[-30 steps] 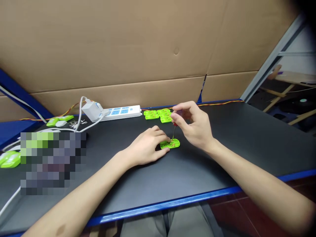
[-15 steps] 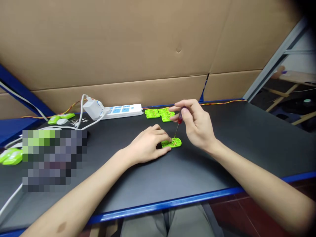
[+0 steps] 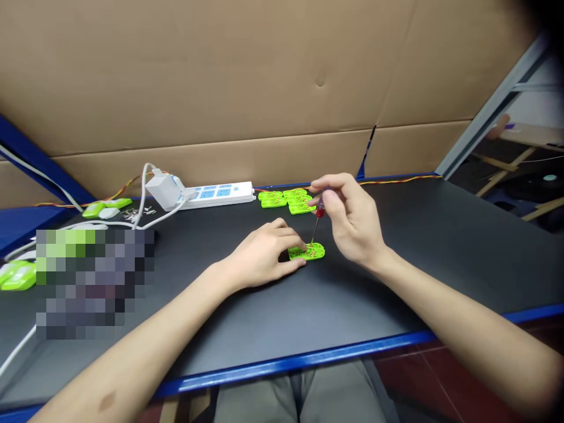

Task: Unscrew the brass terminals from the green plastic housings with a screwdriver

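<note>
A green plastic shell (image 3: pixel 316 252) with small metal parts inside lies on the black tabletop. My left hand (image 3: pixel 271 252) pins its left end between fingers and thumb, hiding that part. Closed around the dark red handle of a screwdriver (image 3: pixel 319 211) is my right hand (image 3: pixel 352 220), held above the shell. The thin shaft points down, and its tip meets the shell's far edge or inside; exactly where I cannot tell. Several similar green shells (image 3: pixel 273 202) lie grouped farther back, partly behind my right fingers.
A white power strip (image 3: pixel 220 194) with a white plug adapter (image 3: pixel 164 189) stands at the back left, cables trailing from it. Green-and-white pieces (image 3: pixel 20 275) lie on the left, beside a pixelated patch. A blue rim (image 3: pixel 282 365) edges the table; cardboard (image 3: pixel 247 76) walls the back.
The view has shifted very slightly. Both hands keep nearly the same pose, with the screwdriver still upright over the green shell.
</note>
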`<state>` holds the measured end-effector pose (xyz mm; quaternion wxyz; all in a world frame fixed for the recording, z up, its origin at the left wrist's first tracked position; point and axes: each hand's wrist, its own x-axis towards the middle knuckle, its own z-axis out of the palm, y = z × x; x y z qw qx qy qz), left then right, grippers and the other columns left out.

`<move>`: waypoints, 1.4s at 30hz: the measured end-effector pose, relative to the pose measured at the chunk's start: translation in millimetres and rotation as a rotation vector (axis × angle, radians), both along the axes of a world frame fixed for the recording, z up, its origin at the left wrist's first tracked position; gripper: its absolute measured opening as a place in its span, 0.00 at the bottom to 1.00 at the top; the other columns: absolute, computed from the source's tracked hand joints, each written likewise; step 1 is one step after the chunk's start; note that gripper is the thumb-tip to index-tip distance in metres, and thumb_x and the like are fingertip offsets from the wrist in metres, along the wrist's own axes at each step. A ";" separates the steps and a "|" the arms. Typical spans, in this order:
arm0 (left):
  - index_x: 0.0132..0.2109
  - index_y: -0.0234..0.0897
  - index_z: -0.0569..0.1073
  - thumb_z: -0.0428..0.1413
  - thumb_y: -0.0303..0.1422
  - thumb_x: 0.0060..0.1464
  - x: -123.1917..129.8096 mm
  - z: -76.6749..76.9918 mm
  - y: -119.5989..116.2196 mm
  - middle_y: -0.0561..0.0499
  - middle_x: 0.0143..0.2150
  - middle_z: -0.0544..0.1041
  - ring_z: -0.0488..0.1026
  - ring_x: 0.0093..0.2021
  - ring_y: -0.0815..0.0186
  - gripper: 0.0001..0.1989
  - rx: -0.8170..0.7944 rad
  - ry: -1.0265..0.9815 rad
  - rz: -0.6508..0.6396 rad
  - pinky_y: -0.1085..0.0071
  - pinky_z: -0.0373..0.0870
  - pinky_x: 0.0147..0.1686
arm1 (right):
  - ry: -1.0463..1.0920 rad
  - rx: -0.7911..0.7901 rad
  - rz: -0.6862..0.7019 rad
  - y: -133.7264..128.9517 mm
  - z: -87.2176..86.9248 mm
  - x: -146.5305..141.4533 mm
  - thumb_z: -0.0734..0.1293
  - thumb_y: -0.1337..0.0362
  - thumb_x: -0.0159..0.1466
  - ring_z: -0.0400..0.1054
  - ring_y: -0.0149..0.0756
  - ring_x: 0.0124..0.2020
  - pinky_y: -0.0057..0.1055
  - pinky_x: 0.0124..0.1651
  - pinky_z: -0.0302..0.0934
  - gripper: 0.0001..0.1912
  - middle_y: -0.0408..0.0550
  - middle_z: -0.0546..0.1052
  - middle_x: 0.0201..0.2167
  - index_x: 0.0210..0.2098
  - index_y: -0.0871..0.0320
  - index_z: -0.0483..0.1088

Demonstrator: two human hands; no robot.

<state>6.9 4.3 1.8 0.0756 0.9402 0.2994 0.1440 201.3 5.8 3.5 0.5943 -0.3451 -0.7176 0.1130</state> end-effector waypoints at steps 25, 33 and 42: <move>0.43 0.38 0.74 0.57 0.37 0.59 0.5 0.3 -0.2 0.50 0.39 0.76 0.68 0.42 0.61 0.09 -0.042 -0.018 0.041 0.66 0.70 0.41 | -0.004 -0.032 0.054 1.8 -4.0 1.1 0.57 0.62 0.70 0.75 0.31 0.36 0.32 0.39 0.74 0.13 0.45 0.74 0.43 0.54 0.50 0.63; 0.43 0.38 0.73 0.57 0.38 0.59 0.2 -1.1 0.5 0.48 0.40 0.75 0.68 0.44 0.60 0.09 -0.029 -0.021 0.026 0.65 0.70 0.43 | -0.035 0.070 -0.033 1.0 -1.4 -0.6 0.67 0.61 0.65 0.71 0.31 0.35 0.32 0.38 0.74 0.17 0.45 0.69 0.40 0.53 0.48 0.68; 0.47 0.39 0.75 0.56 0.39 0.60 0.1 -0.9 0.0 0.49 0.42 0.77 0.68 0.45 0.60 0.12 -0.023 -0.028 0.014 0.65 0.69 0.45 | -0.042 0.033 -0.029 0.0 -0.2 1.1 0.63 0.58 0.67 0.72 0.30 0.36 0.28 0.34 0.72 0.12 0.46 0.72 0.41 0.49 0.53 0.69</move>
